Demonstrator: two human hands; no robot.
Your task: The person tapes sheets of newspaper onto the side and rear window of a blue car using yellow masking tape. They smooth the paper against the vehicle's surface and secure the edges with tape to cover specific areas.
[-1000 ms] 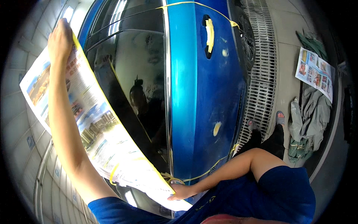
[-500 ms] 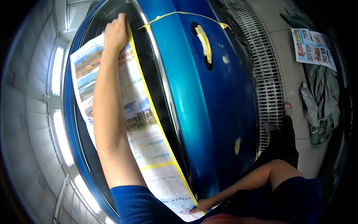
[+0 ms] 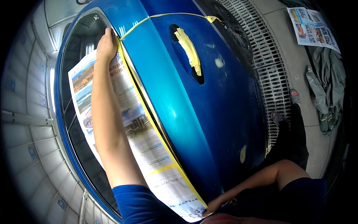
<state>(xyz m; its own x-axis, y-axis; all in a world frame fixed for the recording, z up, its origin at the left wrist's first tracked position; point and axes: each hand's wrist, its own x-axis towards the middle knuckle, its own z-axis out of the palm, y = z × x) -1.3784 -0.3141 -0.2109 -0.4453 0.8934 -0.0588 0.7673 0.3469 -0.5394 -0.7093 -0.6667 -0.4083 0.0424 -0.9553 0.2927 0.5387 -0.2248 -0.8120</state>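
A long newspaper sheet (image 3: 158, 155), edged with yellow masking tape (image 3: 147, 118), lies over the side window (image 3: 91, 31) of a blue car (image 3: 223, 127). My left hand (image 3: 107, 46) is closed on the sheet's far top corner, where the tape meets the far end of the chrome trim (image 3: 138, 81). At the near end, my right hand (image 3: 212, 207) pinches the bottom corner of the same sheet, its fingers partly out of sight. The taped edge runs close beside the trim, with a thin dark gap along the middle.
Yellow tape covers the door handle (image 3: 190, 52), and a tape strip (image 3: 167, 15) crosses the door's far side. Right of the car are a floor grating (image 3: 263, 56), a printed sheet (image 3: 313, 28) and crumpled grey cloth (image 3: 328, 86). A white panelled wall (image 3: 30, 160) stands left.
Both hands have brought the newspaper's taped edge closer to the chrome trim, narrowing the strip of dark glass between them. The view has shifted too, showing more of the window.
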